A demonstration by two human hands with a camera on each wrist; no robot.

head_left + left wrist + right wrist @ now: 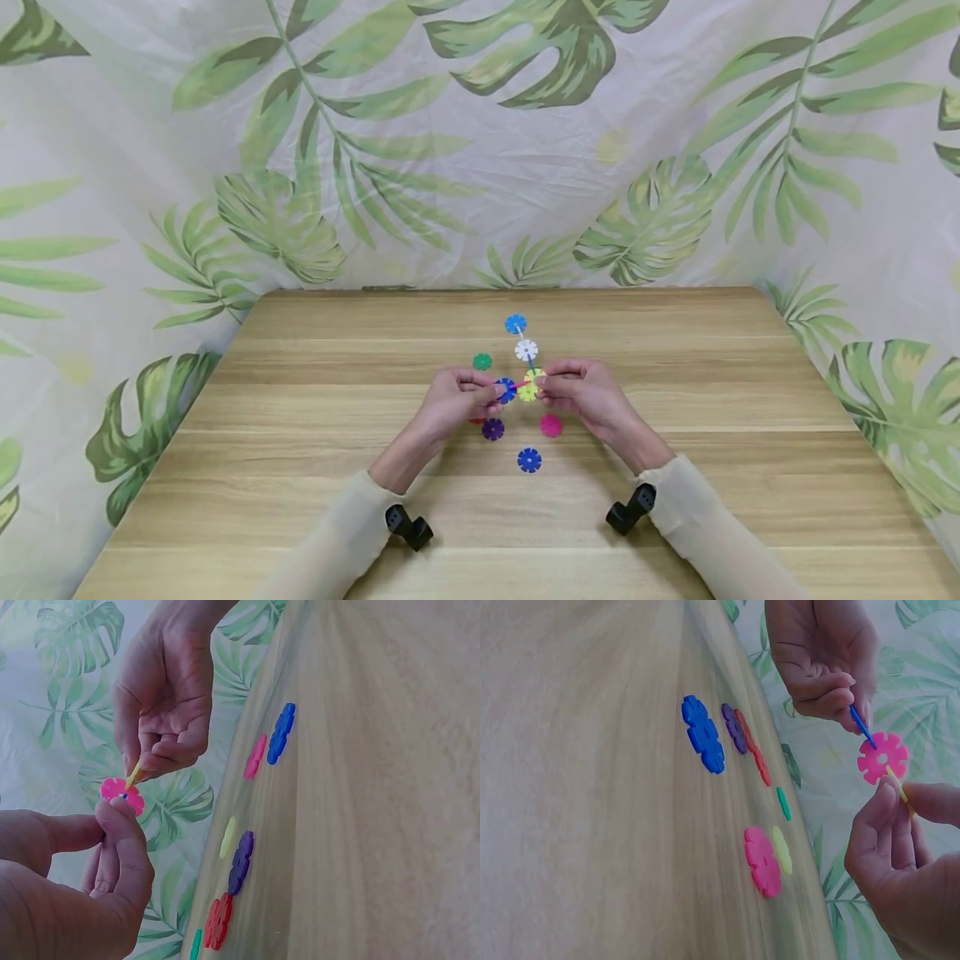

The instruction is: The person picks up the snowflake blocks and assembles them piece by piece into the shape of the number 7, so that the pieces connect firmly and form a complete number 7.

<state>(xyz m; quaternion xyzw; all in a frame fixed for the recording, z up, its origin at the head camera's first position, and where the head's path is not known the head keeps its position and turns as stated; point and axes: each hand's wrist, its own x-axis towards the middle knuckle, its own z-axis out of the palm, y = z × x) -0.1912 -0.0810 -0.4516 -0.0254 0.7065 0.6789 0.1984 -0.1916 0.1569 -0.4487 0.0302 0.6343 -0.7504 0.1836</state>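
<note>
Seen from the head view, my left hand pinches a blue slotted disc between thumb and fingers. Opposite it, my right hand pinches a yellow slotted disc. Between the hands is a pink slotted disc; the blue and yellow discs meet its edge from two sides, above the table. Beyond the yellow disc, a white disc and a light blue disc line up in a chain, with thin edge-on pieces between them. Fingers partly cover the blue and yellow discs.
On the wooden table lie loose discs: dark blue, pink, purple, red, green and pale yellow. A leaf-patterned cloth hangs behind the table.
</note>
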